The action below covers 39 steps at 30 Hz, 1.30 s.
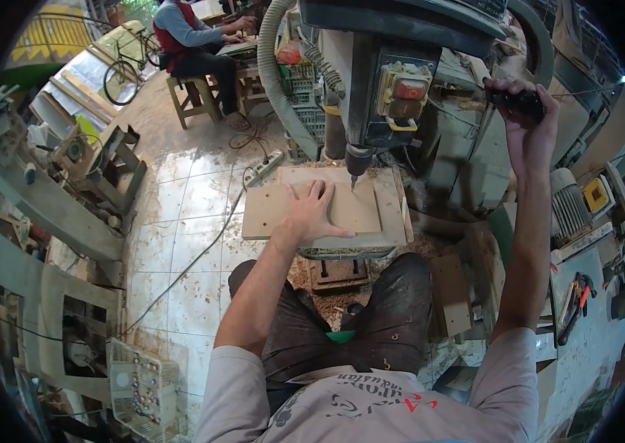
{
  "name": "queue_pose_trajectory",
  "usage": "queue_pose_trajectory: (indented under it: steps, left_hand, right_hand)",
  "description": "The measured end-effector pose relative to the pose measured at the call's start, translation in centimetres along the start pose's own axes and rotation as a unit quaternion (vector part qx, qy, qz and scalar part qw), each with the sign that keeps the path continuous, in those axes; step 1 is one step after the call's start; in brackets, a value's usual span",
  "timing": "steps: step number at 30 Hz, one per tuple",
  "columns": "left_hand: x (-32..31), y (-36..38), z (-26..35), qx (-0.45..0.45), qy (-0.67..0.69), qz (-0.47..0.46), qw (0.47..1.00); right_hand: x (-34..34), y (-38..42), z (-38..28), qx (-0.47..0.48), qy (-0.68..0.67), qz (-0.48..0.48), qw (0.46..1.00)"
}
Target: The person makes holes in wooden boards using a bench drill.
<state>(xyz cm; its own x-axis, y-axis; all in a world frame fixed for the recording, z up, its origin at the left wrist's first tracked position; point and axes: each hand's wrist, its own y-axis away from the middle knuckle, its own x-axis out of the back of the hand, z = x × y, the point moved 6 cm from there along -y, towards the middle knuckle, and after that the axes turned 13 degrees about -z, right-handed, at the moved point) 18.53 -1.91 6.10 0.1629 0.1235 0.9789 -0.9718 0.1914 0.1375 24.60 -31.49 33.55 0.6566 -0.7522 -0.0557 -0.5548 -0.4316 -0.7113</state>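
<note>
My left hand (309, 215) lies flat with spread fingers on a light brown wooden board (357, 215), pressing on its middle. Two small dark holes show near the board's left end. Under it is a wider wooden sheet (394, 235) on the drill press table. The drill chuck (359, 156) points down over the right part of the board, and its bit (354, 181) has its tip right at the board's surface. Up to the right, my right hand (530, 122) is wrapped round the black feed handle (520, 102) of the drill press.
A switch box (404, 96) with a red button is on the press. A grey hose (271, 70) curves beside it. Another person (191, 40) sits working at the back. Pliers-like tools (574, 306) lie at right; a plastic crate (144, 387) stands lower left. A cable (205, 258) crosses the tiles.
</note>
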Motion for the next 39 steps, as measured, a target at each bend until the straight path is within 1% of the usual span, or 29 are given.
queue_pose_trajectory:
  steps: [3, 5, 6, 8, 9, 10, 11, 12, 13, 14, 15, 16, 17, 19, 20, 21, 22, 26, 28, 32, 34, 35, 37, 38, 39]
  left_hand:
    - [0.0, 0.0, 0.0, 0.003, -0.002, -0.002, 1.000]
    - [0.1, 0.0, 0.1, 0.008, -0.004, -0.003, 1.000]
    - [0.1, 0.1, 0.1, 0.009, -0.006, -0.004, 1.000]
    - [0.1, 0.1, 0.1, 0.010, -0.007, -0.006, 1.000]
    - [0.0, 0.0, 0.0, 0.012, -0.006, -0.013, 1.000]
    - [0.0, 0.0, 0.0, 0.013, -0.005, -0.018, 1.000]
    - [0.0, -0.1, 0.1, 0.012, -0.004, -0.018, 1.000]
    - [0.0, -0.1, 0.1, 0.013, -0.004, -0.018, 1.000]
    - [0.0, 0.0, 0.1, 0.014, -0.004, -0.018, 1.000]
    - [-0.1, 0.0, 0.1, 0.013, -0.003, -0.018, 1.000]
    - [0.0, 0.1, 0.1, 0.011, -0.006, -0.010, 1.000]
    - [0.1, 0.2, 0.1, 0.010, -0.008, -0.002, 1.000]
    - [0.1, 0.1, 0.1, 0.013, -0.004, -0.002, 1.000]
    - [0.1, 0.1, 0.1, 0.007, -0.004, -0.006, 1.000]
    - [0.0, 0.3, 0.2, 0.006, -0.005, -0.009, 1.000]
    - [0.0, 0.2, 0.2, 0.009, -0.008, -0.010, 1.000]
    - [0.1, 0.1, 0.1, 0.011, -0.012, -0.010, 1.000]
    - [0.2, 0.1, 0.2, 0.012, -0.012, -0.007, 1.000]
    - [0.2, 0.2, 0.2, 0.011, -0.009, -0.011, 1.000]
    - [0.5, 0.5, 0.3, 0.013, -0.008, -0.012, 1.000]
    - [0.4, 0.3, 0.3, 0.011, -0.011, -0.011, 1.000]
    - [0.3, 0.2, 0.3, 0.010, -0.011, -0.012, 1.000]
    - [0.2, 0.2, 0.2, 0.016, -0.006, -0.020, 1.000]
    - [0.1, 0.1, 0.2, 0.016, -0.006, -0.021, 1.000]
    - [0.1, 0.1, 0.2, 0.014, -0.005, -0.017, 1.000]
  right_hand:
    - [-0.4, 0.8, -0.6, -0.011, 0.021, -0.007, 1.000]
    - [-0.6, 1.3, -0.6, -0.083, 0.067, -0.014, 0.994]
    - [-0.3, 1.2, -1.0, -0.084, 0.067, -0.014, 0.994]
    - [-0.3, 1.4, -0.3, -0.237, 0.134, -0.113, 0.955]
    - [-0.4, 1.1, 0.3, -0.274, 0.182, -0.135, 0.935]
    - [-0.9, 0.8, 0.5, -0.276, 0.183, -0.134, 0.934]
    - [-1.0, 0.7, 1.0, -0.323, 0.307, -0.114, 0.888]
    - [-1.3, 0.6, 1.4, -0.365, 0.425, -0.092, 0.823]
    - [-3.0, 0.8, 1.6, -0.379, 0.502, -0.130, 0.766]
    - [-2.9, 1.7, 2.1, -0.380, 0.503, -0.130, 0.765]
    - [-3.3, 2.3, 2.7, -0.272, 0.498, -0.141, 0.811]
    - [-3.9, 3.0, 3.0, -0.159, 0.485, -0.153, 0.846]
    - [-3.8, 4.0, 3.9, -0.159, 0.485, -0.158, 0.845]
    - [-4.0, 5.5, 4.9, -0.175, 0.593, -0.137, 0.773]
    - [-4.5, 5.4, 4.6, -0.178, 0.592, -0.137, 0.774]
    - [-4.2, 5.8, 5.5, -0.333, 0.528, -0.146, 0.767]
    - [-4.1, 6.7, 6.3, -0.476, 0.451, -0.152, 0.740]
    - [-3.2, 7.2, 7.2, -0.481, 0.439, -0.137, 0.746]
    - [-3.1, 7.8, 8.0, -0.402, 0.425, -0.125, 0.801]
    - [-2.7, 8.5, 8.7, -0.393, 0.424, -0.108, 0.809]
    - [-2.6, 8.7, 9.0, -0.354, 0.429, -0.100, 0.825]
    - [-2.4, 9.1, 9.6, -0.355, 0.428, -0.099, 0.825]
    - [-2.1, 9.6, 10.9, -0.283, 0.456, -0.083, 0.840]
    - [-1.9, 10.0, 12.3, -0.283, 0.455, -0.083, 0.840]
    - [-1.7, 10.3, 13.3, -0.258, 0.471, -0.067, 0.841]
